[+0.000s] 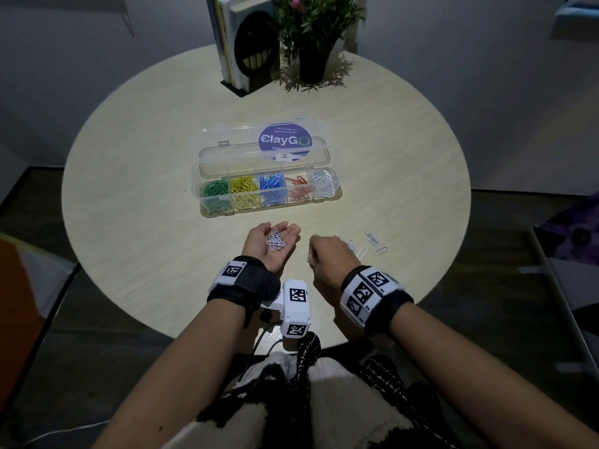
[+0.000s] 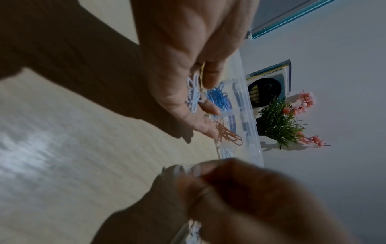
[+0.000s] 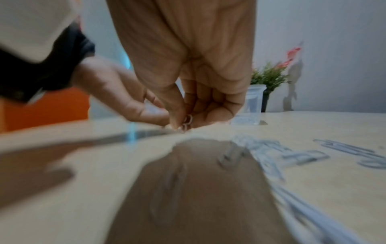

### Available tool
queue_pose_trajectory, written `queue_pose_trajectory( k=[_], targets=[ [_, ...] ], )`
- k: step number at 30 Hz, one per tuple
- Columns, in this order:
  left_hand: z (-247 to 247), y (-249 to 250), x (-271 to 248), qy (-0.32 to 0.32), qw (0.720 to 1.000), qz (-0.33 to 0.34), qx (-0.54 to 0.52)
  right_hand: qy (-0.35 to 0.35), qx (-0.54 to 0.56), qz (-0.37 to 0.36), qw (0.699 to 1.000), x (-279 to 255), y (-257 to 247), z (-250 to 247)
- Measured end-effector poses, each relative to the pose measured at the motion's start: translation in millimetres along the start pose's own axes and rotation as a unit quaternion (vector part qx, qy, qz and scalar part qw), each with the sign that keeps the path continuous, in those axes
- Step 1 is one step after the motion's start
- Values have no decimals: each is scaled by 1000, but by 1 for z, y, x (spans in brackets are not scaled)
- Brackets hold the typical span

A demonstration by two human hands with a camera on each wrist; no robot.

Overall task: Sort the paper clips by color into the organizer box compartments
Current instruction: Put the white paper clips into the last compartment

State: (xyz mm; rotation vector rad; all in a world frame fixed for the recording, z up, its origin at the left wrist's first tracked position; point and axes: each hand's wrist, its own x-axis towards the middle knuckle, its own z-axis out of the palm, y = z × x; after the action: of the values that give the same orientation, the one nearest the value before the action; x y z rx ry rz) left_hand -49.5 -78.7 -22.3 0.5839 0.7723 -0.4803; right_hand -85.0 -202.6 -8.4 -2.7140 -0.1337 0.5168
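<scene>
My left hand (image 1: 274, 243) lies palm up above the table with its fingers nearly straight, and a small pile of white paper clips (image 1: 275, 243) rests in the palm (image 2: 193, 95). My right hand (image 1: 324, 254) sits just to its right, knuckles up, thumb and fingers pinching white clips (image 3: 186, 122). Several more white clips (image 1: 369, 244) lie loose on the table right of that hand. The clear organizer box (image 1: 269, 189) stands open beyond both hands, with green, yellow, blue, red and white clips in separate compartments from left to right.
The round wooden table (image 1: 146, 222) ends close to my body. At its far edge stand books in a black holder (image 1: 243, 43) and a potted plant (image 1: 312, 37). The box's lid (image 1: 262, 144) leans back, showing a round blue sticker.
</scene>
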Motion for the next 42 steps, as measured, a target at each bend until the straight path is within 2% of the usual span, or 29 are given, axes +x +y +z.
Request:
queue_pose_trajectory(
  k=[2, 4, 9, 12, 15, 18, 21, 27, 34, 37, 40, 42],
  targets=[
    [0, -3, -1, -5, 1000, -5, -8, 66, 102, 23, 992, 2, -9, -10],
    [0, -8, -1, -21, 999, -17, -31, 102, 171, 22, 980, 3, -22, -16],
    [3, -18, 3, -20, 999, -47, 13, 113, 216, -18, 970, 2, -34, -21],
    [1, -18, 10, 6, 996, -58, 63, 156, 261, 15, 953, 6, -13, -33],
    [-2, -15, 8, -4, 990, -74, 117, 155, 218, 81, 960, 13, 25, -39],
    [-5, -14, 6, -10, 988, -68, 137, 88, 128, 153, 976, 16, 50, -35],
    [-5, -15, 5, 1, 988, -61, 145, 33, 84, 177, 980, 19, 48, -24],
    [-10, -13, 4, 35, 988, -41, 143, 41, 50, 151, 986, 32, 31, -6],
    [-12, -14, 11, 54, 991, -25, 117, 51, -83, 40, 994, 30, 33, -2],
    [-9, -15, 11, 53, 993, -14, 100, 51, -54, 55, 996, 30, 32, -9],
    [-5, -16, 12, 48, 995, 6, 83, 96, 75, 100, 987, 29, 27, -20],
    [-1, -19, 11, 31, 997, 5, 71, 120, 153, 93, 977, 24, 15, -26]
  ],
)
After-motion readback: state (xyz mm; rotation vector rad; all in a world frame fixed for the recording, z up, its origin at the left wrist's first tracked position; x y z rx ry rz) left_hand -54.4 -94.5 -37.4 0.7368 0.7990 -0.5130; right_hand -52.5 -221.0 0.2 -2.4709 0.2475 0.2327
